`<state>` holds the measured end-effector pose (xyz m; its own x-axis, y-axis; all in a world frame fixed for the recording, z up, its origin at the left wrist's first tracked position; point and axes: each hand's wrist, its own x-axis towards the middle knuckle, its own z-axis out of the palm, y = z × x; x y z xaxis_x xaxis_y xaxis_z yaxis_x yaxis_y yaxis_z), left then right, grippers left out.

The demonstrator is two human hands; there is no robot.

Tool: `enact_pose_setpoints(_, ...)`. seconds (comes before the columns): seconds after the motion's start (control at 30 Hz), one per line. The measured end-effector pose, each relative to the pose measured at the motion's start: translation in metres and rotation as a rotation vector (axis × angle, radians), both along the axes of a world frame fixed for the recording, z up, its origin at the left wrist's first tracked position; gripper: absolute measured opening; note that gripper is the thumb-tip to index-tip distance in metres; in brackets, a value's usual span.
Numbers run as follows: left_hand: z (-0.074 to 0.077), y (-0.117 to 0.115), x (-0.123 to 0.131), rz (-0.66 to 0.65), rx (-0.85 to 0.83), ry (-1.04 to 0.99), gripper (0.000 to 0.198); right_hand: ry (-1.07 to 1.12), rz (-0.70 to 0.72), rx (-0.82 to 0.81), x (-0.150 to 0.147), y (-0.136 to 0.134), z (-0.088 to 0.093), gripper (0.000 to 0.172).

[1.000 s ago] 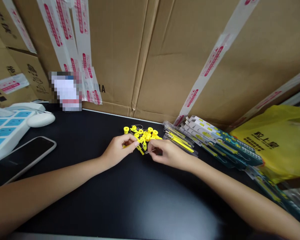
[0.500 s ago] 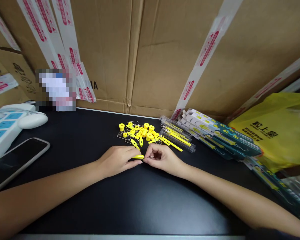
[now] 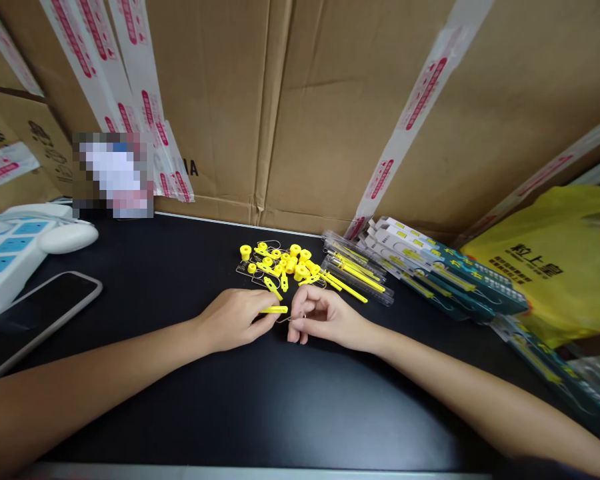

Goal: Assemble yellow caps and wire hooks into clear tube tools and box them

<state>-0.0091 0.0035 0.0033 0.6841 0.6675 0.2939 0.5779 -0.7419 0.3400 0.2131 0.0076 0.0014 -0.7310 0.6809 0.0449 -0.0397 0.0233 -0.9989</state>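
My left hand (image 3: pixel 240 319) is closed on a slim yellow plastic stick (image 3: pixel 275 309), whose end sticks out past the fingers. Across a small gap, my right hand (image 3: pixel 327 317) pinches a thin bent metal wire (image 3: pixel 284 320) that runs toward the left fingertips. Whether the wire touches the yellow stick I cannot tell. Just beyond both hands lies a pile of small yellow plastic parts (image 3: pixel 290 263), some cap-shaped and some flat, with wire loops among them. Longer yellow sticks in clear plastic sleeves (image 3: pixel 355 270) lie to the right of the pile.
Printed packages (image 3: pixel 430 267) are stacked at the right, beside a yellow plastic bag (image 3: pixel 545 260). A phone (image 3: pixel 35 320) and a white power strip (image 3: pixel 17 250) with a white rounded device (image 3: pixel 69 238) occupy the left. Large cardboard (image 3: pixel 220 120) stands behind the black table (image 3: pixel 280 413).
My right fingers have loosened and shifted slightly, showing more of the wire between the hands. The left hand still holds the yellow stick in nearly the same place. The view has moved a little.
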Motion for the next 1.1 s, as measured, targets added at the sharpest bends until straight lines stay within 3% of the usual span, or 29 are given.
enact_pose_setpoints(0.27, 0.006, -0.004, 0.002, 0.089, -0.013, -0.005, 0.018, 0.000, -0.028, -0.100, -0.001, 0.003, -0.003, 0.028)
enact_pose_setpoints(0.57, -0.001, 0.002, 0.001, 0.123, -0.010, -0.103, 0.021, 0.032, -0.237, -0.020, -0.004, 0.010, -0.007, 0.028)
enact_pose_setpoints(0.83, 0.012, -0.004, 0.007, 0.159, -0.367, -0.217, 0.022, 0.072, -0.210, 0.000, -0.003, 0.010, -0.007, 0.029)
enact_pose_setpoints(1.1, 0.009, 0.004, 0.007, 0.197, -0.708, -0.317, 0.027, 0.057, -0.237, 0.044, -0.011, 0.015, -0.008, 0.031)
